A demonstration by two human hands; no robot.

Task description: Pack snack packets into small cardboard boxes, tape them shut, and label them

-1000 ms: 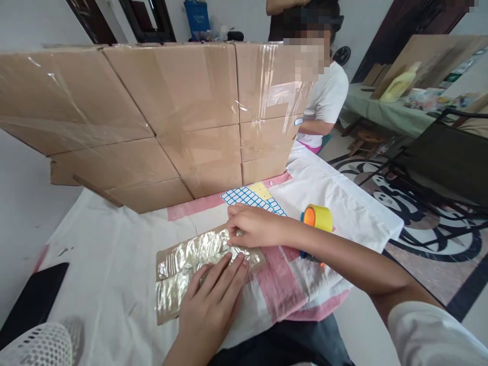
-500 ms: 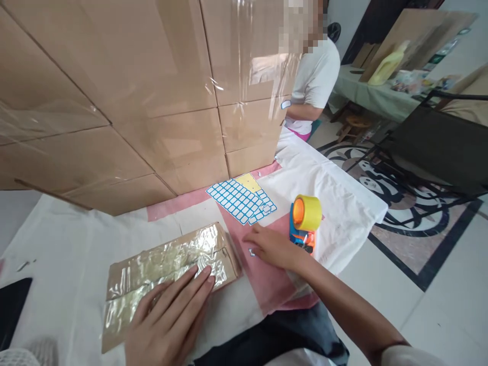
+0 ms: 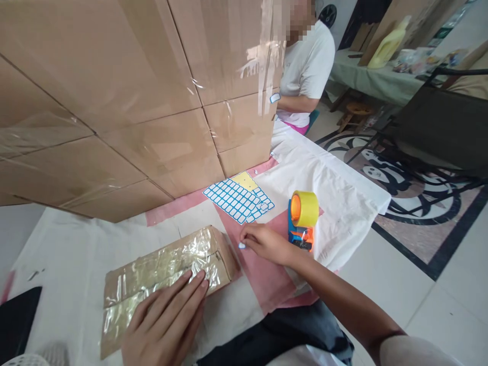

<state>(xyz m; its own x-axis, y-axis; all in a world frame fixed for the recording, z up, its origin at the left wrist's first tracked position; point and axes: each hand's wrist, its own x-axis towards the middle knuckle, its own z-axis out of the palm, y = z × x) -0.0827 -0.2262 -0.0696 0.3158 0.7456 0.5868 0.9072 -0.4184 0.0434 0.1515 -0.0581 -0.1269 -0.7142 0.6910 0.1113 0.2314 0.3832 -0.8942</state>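
My left hand (image 3: 168,317) lies flat, its fingers stretched out over the taped top of a cardboard box (image 3: 125,277). Shiny clear tape runs along that box. To the right of it, my right hand (image 3: 269,244) pinches a small white sticker (image 3: 242,245) with a blue edge at its fingertips. Just beyond the right hand is a sheet of blue-bordered white stickers (image 3: 232,199), with a bare yellow backing patch (image 3: 244,180) at its far corner. A tape dispenser with a yellow roll (image 3: 308,208) stands to the right of this hand.
A tall stack of taped cartons (image 3: 152,117) rises at the back left. Behind it sits a person in a white shirt (image 3: 312,56). White and pink cloth (image 3: 354,188) covers the table. A black chair (image 3: 434,122) stands on the right, and a dark object (image 3: 19,315) lies at the left.
My right hand has shifted slightly left and its fingers have closed on the small sticker. My left hand stays flat on the box. The view has turned a little.
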